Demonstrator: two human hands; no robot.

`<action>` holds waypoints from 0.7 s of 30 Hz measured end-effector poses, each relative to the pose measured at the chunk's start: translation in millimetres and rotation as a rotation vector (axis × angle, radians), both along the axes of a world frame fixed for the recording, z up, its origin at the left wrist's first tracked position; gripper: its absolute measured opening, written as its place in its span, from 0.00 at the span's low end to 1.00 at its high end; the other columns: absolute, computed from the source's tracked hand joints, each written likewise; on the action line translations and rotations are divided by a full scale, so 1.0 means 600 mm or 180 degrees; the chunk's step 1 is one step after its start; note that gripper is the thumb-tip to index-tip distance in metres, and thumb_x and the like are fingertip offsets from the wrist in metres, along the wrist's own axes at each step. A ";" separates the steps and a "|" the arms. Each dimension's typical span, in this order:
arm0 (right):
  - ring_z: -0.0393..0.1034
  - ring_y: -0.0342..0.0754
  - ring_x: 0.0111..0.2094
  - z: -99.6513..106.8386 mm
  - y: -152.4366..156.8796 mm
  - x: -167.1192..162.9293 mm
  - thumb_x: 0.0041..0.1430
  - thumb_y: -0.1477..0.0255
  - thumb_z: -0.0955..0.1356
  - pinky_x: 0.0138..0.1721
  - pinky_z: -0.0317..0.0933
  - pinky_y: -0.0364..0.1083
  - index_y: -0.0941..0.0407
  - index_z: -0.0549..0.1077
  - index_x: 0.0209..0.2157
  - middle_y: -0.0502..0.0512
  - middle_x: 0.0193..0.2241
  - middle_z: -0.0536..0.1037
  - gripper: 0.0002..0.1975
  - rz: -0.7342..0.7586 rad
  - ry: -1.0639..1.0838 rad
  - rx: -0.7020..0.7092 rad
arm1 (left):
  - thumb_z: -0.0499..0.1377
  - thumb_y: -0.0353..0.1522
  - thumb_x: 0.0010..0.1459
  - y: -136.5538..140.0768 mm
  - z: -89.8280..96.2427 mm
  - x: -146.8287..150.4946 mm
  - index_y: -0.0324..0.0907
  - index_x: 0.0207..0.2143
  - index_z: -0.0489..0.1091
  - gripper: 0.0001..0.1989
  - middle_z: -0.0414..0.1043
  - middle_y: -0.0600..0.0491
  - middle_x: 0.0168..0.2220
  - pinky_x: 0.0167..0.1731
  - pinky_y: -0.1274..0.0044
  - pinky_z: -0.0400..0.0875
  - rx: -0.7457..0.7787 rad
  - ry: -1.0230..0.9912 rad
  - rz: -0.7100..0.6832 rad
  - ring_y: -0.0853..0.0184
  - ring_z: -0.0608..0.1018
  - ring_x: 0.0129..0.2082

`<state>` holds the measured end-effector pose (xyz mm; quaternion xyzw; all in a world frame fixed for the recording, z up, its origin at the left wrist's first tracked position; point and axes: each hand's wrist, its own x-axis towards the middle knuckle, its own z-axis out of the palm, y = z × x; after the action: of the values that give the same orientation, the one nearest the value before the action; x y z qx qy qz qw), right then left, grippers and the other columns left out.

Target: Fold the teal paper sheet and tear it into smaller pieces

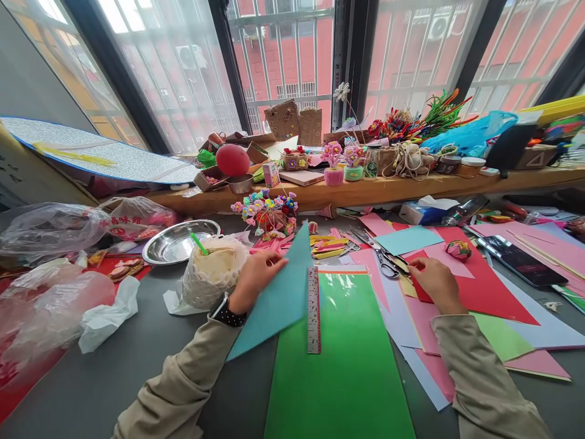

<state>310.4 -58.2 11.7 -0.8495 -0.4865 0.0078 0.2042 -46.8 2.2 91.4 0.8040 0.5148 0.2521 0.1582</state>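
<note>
My left hand [258, 277], with a dark watch at its wrist, is closed on a sheet of light blue paper [278, 305]. The sheet is raised and tilted, its corner pointing away. Beside it a patterned ruler [314, 323] lies on a plastic-wrapped pack of green paper [342, 366]. On the right, my right hand [436, 283] has its fingers bent together over red paper. Its fingertips are close to scissors [389, 269] with dark handles; whether they grip anything is hard to see.
A wrapped coconut [214, 268] with a green straw and a metal plate [178, 244] stand left. Coloured sheets, a folded paper flower [457, 249] and a phone [523, 261] lie right. Behind are a flower basket [269, 216] and a wooden ledge [365, 194] crowded with crafts.
</note>
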 end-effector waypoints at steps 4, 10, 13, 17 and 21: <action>0.67 0.52 0.31 -0.001 -0.001 0.006 0.48 0.68 0.61 0.23 0.54 0.44 0.57 0.72 0.28 0.58 0.30 0.74 0.11 0.0065 -0.0029 0.0026 | 0.52 0.40 0.50 0.002 0.052 -0.005 0.39 0.28 0.71 0.14 0.71 0.52 0.26 0.26 0.80 0.62 0.1146 -0.0361 0.0541 0.70 0.70 0.23; 0.68 0.46 0.33 0.019 0.003 -0.031 0.51 0.69 0.60 0.29 0.57 0.41 0.57 0.72 0.32 0.54 0.33 0.75 0.12 0.0824 -0.0124 0.0070 | 0.57 0.39 0.46 -0.028 0.077 -0.022 0.39 0.29 0.72 0.13 0.71 0.54 0.25 0.27 0.81 0.63 0.1445 -0.1290 0.0945 0.70 0.71 0.25; 0.68 0.43 0.30 0.045 0.016 -0.062 0.53 0.69 0.60 0.29 0.58 0.39 0.54 0.73 0.28 0.51 0.30 0.76 0.11 0.1487 -0.0238 -0.0148 | 0.59 0.40 0.43 -0.043 0.060 -0.022 0.38 0.27 0.72 0.14 0.70 0.55 0.23 0.22 0.82 0.62 0.0056 -0.1746 0.0484 0.72 0.69 0.22; 0.68 0.45 0.33 0.075 0.064 -0.099 0.54 0.72 0.61 0.32 0.58 0.41 0.55 0.73 0.29 0.54 0.33 0.74 0.10 0.1920 -0.0683 -0.0458 | 0.60 0.41 0.41 -0.059 0.009 -0.005 0.36 0.25 0.71 0.15 0.67 0.56 0.20 0.21 0.83 0.60 -0.1616 -0.1966 0.0032 0.74 0.66 0.21; 0.66 0.45 0.37 0.076 0.129 -0.121 0.56 0.69 0.61 0.37 0.61 0.49 0.59 0.66 0.40 0.55 0.39 0.69 0.11 0.2086 -0.1135 -0.0920 | 0.61 0.40 0.40 -0.076 -0.022 0.010 0.36 0.23 0.69 0.15 0.63 0.58 0.19 0.20 0.84 0.57 -0.1949 -0.2157 -0.0044 0.76 0.63 0.19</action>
<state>237.8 19.3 57.0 -0.6573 -0.7533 -0.0068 -0.0183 -40.8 -43.2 78.3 0.5958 0.4794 0.3361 0.5498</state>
